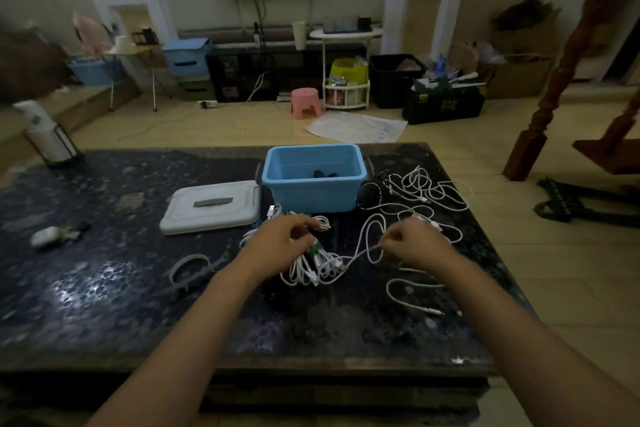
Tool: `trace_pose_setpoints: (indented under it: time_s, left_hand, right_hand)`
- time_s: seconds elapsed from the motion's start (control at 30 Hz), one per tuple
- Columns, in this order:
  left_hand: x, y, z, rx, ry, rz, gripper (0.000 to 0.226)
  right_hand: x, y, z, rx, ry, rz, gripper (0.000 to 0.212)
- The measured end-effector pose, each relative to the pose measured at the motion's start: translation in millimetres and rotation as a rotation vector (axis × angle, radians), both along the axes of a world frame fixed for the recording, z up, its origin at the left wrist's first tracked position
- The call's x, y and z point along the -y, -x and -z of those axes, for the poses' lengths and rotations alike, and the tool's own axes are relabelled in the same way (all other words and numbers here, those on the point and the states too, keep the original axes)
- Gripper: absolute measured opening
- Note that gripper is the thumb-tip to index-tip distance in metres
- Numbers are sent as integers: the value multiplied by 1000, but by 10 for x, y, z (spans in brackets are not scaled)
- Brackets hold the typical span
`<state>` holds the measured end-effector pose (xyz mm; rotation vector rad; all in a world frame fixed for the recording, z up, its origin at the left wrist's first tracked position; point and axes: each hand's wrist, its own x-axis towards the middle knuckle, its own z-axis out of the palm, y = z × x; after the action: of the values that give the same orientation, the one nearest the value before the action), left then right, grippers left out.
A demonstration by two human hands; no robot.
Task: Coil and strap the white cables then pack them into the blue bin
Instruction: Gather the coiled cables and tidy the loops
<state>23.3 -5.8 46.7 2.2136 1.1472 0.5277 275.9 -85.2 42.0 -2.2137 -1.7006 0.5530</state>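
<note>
A blue bin [313, 191] stands open at the far middle of the dark table, with something dark inside. In front of it my left hand [277, 243] grips a bundle of coiled white cables [311, 269] with a green strap [316, 249] on it. My right hand [412, 244] pinches a loose white cable [370, 243] that runs from the bundle. More loose white cables [426, 191] lie tangled to the right of the bin, and another [408, 298] lies near my right forearm.
The bin's white lid [211, 206] lies left of the bin. Grey straps [190, 270] lie on the table [104, 288] to the left, with a small white object [46, 236] farther left. A white bottle [45, 135] stands at the far left corner.
</note>
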Motion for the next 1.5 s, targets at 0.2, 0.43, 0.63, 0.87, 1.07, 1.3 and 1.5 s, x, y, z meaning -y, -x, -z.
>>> trace_pose_setpoints:
  time_s: [0.2, 0.43, 0.63, 0.87, 1.07, 1.3, 1.5]
  left_hand:
    - [210, 167, -179, 41, 58, 36, 27]
    - [481, 185, -197, 143, 132, 6, 33]
    - [487, 207, -234, 117, 157, -34, 18]
    - [425, 242, -422, 575, 420, -199, 7]
    - [341, 274, -603, 913, 536, -293, 10]
    - [305, 312, -621, 1142, 707, -331, 10]
    - [290, 399, -609, 895, 578, -360, 29]
  right_hand:
    - [177, 73, -666, -508, -332, 127, 18]
    - [187, 319, -914, -974, -503, 131, 18]
    - [119, 565, -892, -1338, -429, 198, 22]
    - [21, 690, -693, -1153, -413, 364, 32]
    - [40, 894, -454, -588, -307, -41, 40]
    - [78, 1105, -318, -371, -260, -286, 29]
    - [6, 1180, -422, -636, -391, -233, 8]
